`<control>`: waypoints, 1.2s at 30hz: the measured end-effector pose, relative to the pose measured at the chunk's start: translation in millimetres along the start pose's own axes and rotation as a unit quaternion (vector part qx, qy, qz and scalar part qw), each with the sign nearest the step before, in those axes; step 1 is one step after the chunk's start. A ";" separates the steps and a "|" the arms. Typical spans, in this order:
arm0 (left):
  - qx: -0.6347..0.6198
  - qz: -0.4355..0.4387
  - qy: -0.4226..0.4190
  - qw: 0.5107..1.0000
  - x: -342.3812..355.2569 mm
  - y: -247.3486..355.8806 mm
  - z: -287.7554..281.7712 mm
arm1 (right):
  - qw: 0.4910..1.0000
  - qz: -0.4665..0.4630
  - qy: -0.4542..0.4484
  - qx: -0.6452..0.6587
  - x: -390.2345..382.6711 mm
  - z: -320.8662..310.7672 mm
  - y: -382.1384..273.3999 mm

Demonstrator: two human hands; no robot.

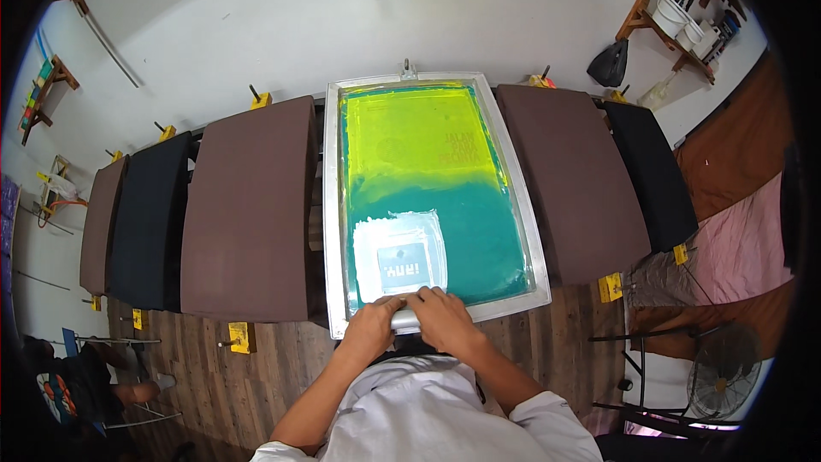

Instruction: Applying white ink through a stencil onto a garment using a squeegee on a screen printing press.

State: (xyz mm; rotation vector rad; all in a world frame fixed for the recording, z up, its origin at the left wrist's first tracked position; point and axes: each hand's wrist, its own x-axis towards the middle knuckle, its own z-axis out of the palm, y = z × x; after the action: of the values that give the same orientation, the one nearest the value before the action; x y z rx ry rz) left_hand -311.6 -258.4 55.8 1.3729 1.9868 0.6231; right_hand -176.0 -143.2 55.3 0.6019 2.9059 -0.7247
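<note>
Both the left hand (369, 325) and right hand (445, 318) clasp the pale squeegee handle (405, 319) lying crosswise at the near edge of the aluminium-framed green-and-yellow printing screen (428, 188), whose long axis runs away from the person.

What I can't make out

My left hand (374, 325) and right hand (445, 318) cover most of the squeegee (405, 319); the screen frame (332, 205) hides the board beneath it.

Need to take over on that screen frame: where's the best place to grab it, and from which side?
Grip the screen frame on its near short rail, from the operator's side, where the left hand and right hand already sit. That rail looks bare, while brown boards crowd both long sides.
</note>
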 end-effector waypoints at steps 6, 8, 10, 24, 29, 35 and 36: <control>0.016 0.019 -0.050 0.998 43.8 -20.5 -26.9 | 0.999 0.004 -0.030 0.025 42.6 -23.0 14.9; 0.023 0.034 0.003 0.999 62.8 -15.9 -33.1 | 1.000 0.017 -0.011 0.008 63.0 -33.6 26.2; -0.009 0.021 0.045 0.999 75.2 -16.3 -34.2 | 1.000 0.022 0.016 0.010 80.9 -31.2 33.7; -0.040 0.037 -0.012 0.998 14.4 -9.5 -10.2 | 0.996 0.067 -0.004 0.063 12.0 -10.2 -0.4; -0.029 0.048 0.063 0.996 73.6 -30.3 -27.2 | 0.997 0.038 0.064 0.010 73.1 -17.5 26.7; 0.037 0.106 0.097 0.989 39.5 -37.5 13.5 | 0.995 0.069 0.055 0.044 33.1 4.9 12.3; 0.028 0.086 0.066 0.994 25.8 -33.1 16.8 | 0.996 0.043 0.067 0.029 18.9 8.7 8.6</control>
State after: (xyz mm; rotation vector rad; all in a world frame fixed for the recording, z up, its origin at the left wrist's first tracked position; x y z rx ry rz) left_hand -327.1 -245.1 15.4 1.5861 2.0158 0.7598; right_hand -190.0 -133.6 40.5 0.8054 2.9658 -0.7905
